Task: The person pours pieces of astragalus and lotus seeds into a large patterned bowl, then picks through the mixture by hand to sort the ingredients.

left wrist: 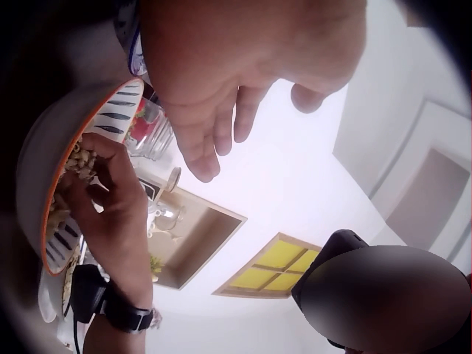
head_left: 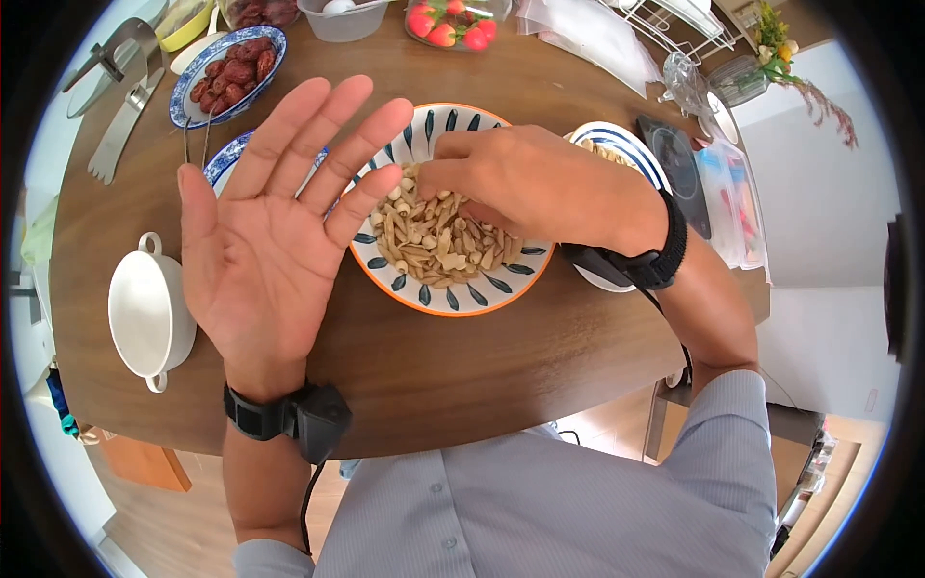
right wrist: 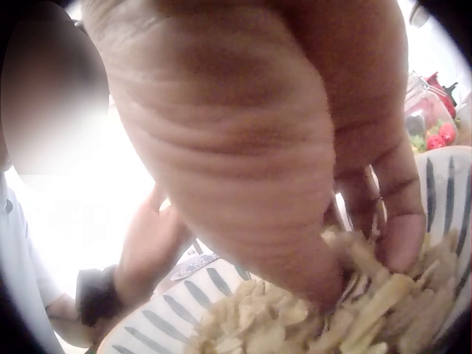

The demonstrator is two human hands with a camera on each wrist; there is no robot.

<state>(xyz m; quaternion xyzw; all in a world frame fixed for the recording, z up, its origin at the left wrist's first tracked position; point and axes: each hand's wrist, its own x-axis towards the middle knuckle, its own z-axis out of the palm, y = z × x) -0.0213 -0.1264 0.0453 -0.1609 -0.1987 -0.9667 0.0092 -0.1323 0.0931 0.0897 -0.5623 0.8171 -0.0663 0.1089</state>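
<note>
My left hand (head_left: 275, 226) is raised, palm up and fingers spread, holding nothing, between a white two-handled cup (head_left: 152, 313) and a large orange-rimmed bowl (head_left: 424, 301). That bowl has dark leaf-like strokes inside and holds a heap of pale, slender dried pieces (head_left: 453, 246) with some rounder white ones. My right hand (head_left: 549, 183) reaches down into the heap from the right side. In the right wrist view its thumb and curled fingers (right wrist: 402, 240) gather some dried pieces between them. A blue-patterned dish (head_left: 224, 173) lies partly hidden behind my left hand.
Back left, an oval dish (head_left: 180, 104) of red dates stands near metal tongs (head_left: 199, 135) and a serrated flat tool (head_left: 125, 135). A jar of strawberries (head_left: 453, 24) is at the back. Right of the bowl are a striped dish (head_left: 641, 159) and a black scale (head_left: 679, 173).
</note>
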